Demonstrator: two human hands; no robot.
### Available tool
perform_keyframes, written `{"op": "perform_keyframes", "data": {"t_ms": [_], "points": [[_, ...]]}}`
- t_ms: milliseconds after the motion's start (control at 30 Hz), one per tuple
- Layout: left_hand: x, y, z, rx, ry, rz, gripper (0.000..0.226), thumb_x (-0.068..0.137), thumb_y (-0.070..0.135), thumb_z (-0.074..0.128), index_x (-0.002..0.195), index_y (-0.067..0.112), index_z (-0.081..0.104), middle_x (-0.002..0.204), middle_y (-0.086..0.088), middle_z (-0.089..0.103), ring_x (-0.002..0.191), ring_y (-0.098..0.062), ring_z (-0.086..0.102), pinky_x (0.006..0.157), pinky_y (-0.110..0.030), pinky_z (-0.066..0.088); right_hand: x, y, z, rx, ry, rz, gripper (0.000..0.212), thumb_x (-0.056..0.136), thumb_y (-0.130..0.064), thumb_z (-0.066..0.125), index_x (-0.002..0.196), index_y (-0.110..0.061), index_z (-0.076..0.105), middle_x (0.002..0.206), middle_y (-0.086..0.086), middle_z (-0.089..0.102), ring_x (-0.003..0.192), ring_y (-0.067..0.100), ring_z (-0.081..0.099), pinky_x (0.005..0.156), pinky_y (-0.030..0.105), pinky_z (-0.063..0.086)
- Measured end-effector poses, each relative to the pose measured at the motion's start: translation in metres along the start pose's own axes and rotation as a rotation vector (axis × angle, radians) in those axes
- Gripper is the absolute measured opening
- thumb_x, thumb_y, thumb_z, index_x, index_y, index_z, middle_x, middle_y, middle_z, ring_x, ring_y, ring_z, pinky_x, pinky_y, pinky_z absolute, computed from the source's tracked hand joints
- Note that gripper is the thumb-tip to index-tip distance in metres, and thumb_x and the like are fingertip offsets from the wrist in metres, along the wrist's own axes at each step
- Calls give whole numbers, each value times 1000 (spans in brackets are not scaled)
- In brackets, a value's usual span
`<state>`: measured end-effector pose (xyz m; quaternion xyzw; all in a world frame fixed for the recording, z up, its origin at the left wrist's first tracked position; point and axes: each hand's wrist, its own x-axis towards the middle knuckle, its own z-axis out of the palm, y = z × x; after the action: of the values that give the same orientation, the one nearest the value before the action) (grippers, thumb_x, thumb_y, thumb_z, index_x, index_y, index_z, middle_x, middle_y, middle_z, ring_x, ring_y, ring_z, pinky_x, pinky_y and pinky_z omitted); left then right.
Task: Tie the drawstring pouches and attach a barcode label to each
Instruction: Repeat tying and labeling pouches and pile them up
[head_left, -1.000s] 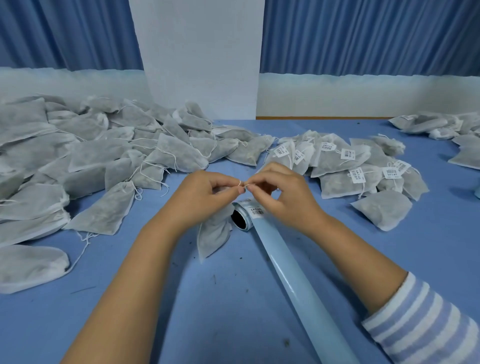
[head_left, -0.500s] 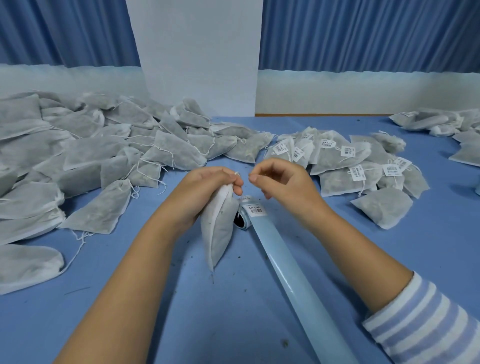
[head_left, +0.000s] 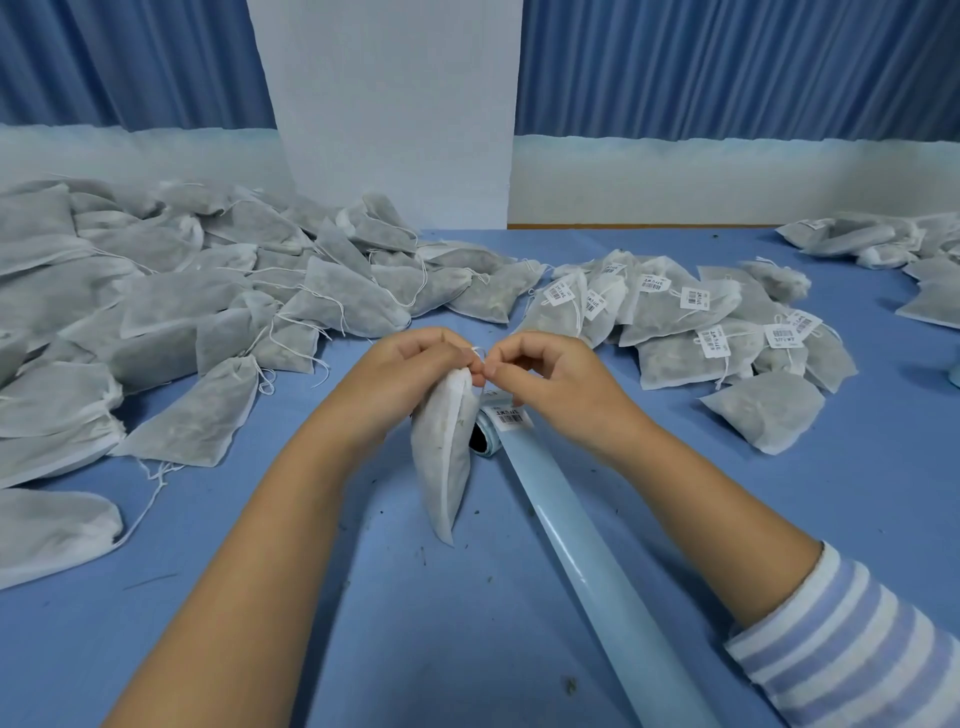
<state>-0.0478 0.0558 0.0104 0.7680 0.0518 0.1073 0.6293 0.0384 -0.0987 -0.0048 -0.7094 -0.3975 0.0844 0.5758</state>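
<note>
Right hand (head_left: 550, 379) has closed back in, frame centre: fingers pinch the thin white drawstring (head_left: 477, 353); left hand (head_left: 410, 369) grips the white fabric pouch (head_left: 444, 467) — knot seemingly unfinished.

Above the blue counter (head_left: 447, 654), the left hand (head_left: 410, 376) grips the neck of a white drawstring pouch (head_left: 444, 462) that hangs downward. The right hand (head_left: 563, 387) pinches its drawstring (head_left: 478, 355). Just beneath lies a label roll (head_left: 501, 422). Untied pouches (head_left: 208, 296) are heaped on the left, and labelled pouches (head_left: 696, 332) on the right.
</note>
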Motion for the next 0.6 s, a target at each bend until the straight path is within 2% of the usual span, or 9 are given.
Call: {"op": "perform_keyframes", "data": {"t_ms": [67,167,267,367,433,533,600], "points": [[2,-1,2,54,108,86,26,91,12,63,70,24,74,89,11,73,71,1,61,60,-8,43,1,1,1,-9,15,14,20,93,-6,59,78,-19,64,70,-20,62,68,-3,54,71,19,45],[5,-3,0,173,240,160,15,84,12,73,72,21,77,105,12,64,76,-1,56,66,-6,41,1,2,3,-30,42,4,20,93,-7,59,79,-20,62,74,-17,57,71,1,53,76,28,47],[5,-4,-2,148,244,149,18,84,10,73,69,20,76,100,10,65,75,6,57,65,-6,41,0,2,5,39,53,-2,15,89,-6,66,81,-18,61,75,-16,60,72,4,55,71,26,47],[5,-4,0,155,231,148,24,85,7,72,65,20,74,96,8,65,71,10,57,63,-5,41,-2,2,6,87,93,-49,24,83,-2,74,83,-17,55,83,-6,65,74,10,59,68,22,47],[6,-5,0,175,231,138,18,85,8,72,67,14,74,94,8,65,68,8,56,60,-5,41,-1,2,5,88,127,-88,26,82,2,73,82,-18,55,82,-4,66,73,11,59,66,21,46],[5,-4,1,230,226,132,13,84,10,71,72,6,74,93,4,66,69,3,55,59,-6,40,0,3,5,-27,158,-100,23,85,-3,70,89,-24,66,81,-10,66,72,7,59,66,18,47],[4,-2,2,260,209,135,16,84,9,70,69,8,72,93,-3,68,70,0,55,59,-9,39,0,4,5,-146,153,-102,19,87,-7,69,92,-25,71,84,-7,69,74,10,61,69,20,49]]}}
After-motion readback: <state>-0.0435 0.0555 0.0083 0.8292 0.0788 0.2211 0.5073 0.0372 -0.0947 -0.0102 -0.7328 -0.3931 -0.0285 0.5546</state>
